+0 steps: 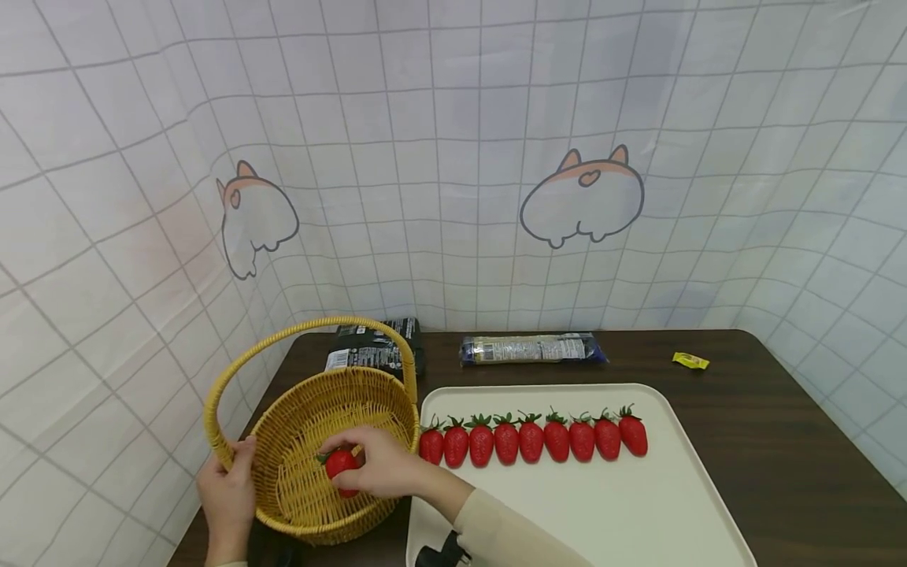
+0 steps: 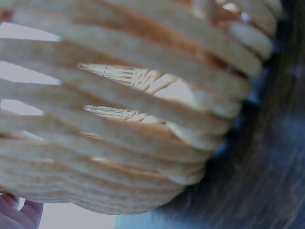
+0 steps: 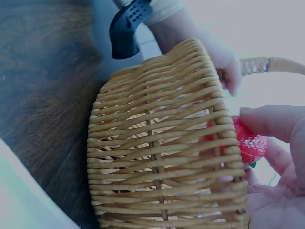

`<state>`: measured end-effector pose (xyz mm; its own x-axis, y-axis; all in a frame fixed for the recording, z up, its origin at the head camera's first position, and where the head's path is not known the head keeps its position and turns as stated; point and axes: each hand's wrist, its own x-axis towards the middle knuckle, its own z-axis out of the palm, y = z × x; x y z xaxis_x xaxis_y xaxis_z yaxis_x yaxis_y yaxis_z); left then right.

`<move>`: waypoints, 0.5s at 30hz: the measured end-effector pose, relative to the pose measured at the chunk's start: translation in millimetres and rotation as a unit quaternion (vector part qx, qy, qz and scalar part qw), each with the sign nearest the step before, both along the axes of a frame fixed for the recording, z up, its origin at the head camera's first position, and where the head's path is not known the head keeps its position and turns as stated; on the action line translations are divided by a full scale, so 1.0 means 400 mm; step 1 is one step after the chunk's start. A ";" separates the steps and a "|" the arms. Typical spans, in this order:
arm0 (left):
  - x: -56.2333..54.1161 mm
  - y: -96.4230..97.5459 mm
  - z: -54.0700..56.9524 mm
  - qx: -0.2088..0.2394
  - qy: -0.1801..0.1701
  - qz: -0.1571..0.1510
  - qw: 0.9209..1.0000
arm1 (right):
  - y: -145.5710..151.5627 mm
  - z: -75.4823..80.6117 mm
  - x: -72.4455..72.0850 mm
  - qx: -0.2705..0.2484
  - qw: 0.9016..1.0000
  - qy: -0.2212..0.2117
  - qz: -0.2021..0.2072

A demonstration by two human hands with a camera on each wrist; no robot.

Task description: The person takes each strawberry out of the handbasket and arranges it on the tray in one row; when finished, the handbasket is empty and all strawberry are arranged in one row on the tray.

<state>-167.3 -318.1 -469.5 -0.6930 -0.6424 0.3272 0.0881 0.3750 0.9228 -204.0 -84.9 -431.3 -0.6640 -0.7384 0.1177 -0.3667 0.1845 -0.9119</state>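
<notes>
In the head view a yellow wicker basket (image 1: 298, 425) with a tall arched handle stands at the left of the table. My left hand (image 1: 228, 484) grips the basket where the handle meets its left rim. A red strawberry (image 1: 342, 463) with green leaves is pinched between the thumb and fingers of my right hand (image 1: 386, 465), over the basket's opening. In the right wrist view the strawberry (image 3: 250, 140) shows just past the basket's rim. The basket's woven wall (image 2: 143, 109) fills most of the left wrist view.
Right of the basket lies a white tray (image 1: 567, 512) with a row of several strawberries (image 1: 530, 439) along its far side. Behind are a black package (image 1: 375, 346), a long clear-wrapped packet (image 1: 531, 349) and a small yellow packet (image 1: 690, 361). A grid-patterned curtain (image 1: 453, 157) surrounds the table.
</notes>
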 end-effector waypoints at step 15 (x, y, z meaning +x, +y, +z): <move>0.003 0.004 0.008 0.019 -0.007 -0.007 1.000 | 0.116 0.008 0.038 -0.117 0.987 -0.071 -0.085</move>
<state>-166.2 -316.4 -466.4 -0.7062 -0.6446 0.2927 0.0800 0.3382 0.9377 -189.0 -38.4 -428.2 -0.7987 -0.5777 0.1684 -0.2134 0.0102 -0.9769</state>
